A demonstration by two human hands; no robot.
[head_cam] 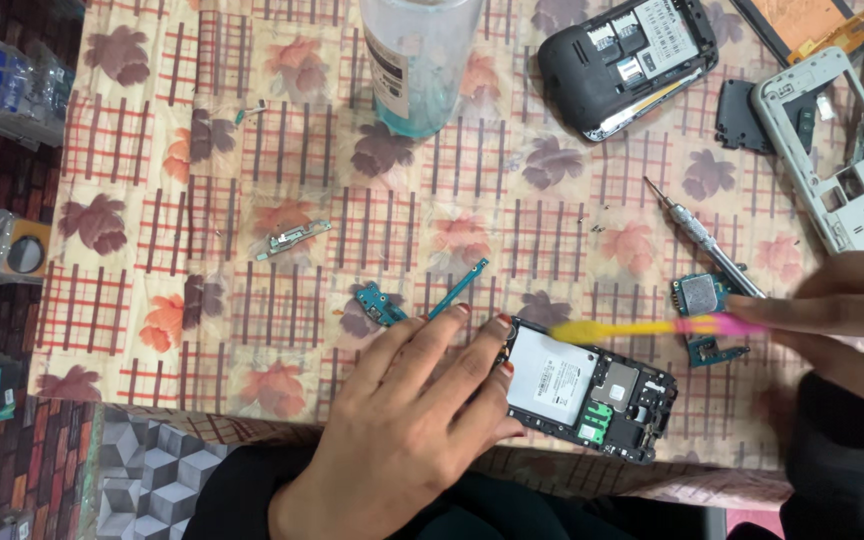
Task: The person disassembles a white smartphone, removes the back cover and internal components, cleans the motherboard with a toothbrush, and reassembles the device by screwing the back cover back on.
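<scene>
The left hand point(402, 420) lay flat with its fingers spread, pressing on the near end of an opened phone body point(582, 390) with its back off, showing a white label panel and small green parts. The right hand point(842, 310) was closed around a pink-and-yellow brush point(642, 327), blurred in the picture, whose yellow tip reached over the top edge of the phone body, just beyond the left fingertips.

The phone body rested on the desk point(152, 330), covered by a flowered, checked cloth, between the two hands and close to the near edge. Just under the right hand sat a small blue-green circuit board point(704, 300), and beside it a slim metal screwdriver point(702, 235) pointed away from that hand. Beyond the left fingertips lay a small teal connector board point(380, 303) and a thin teal strip point(460, 287), with a little metal bracket point(294, 240) farther off to the left.

Well beyond both hands stood a clear bottle point(414, 65) with bluish liquid, a dark phone point(627, 60) with its back open, and, past the right hand, a white phone frame point(837, 150)
</scene>
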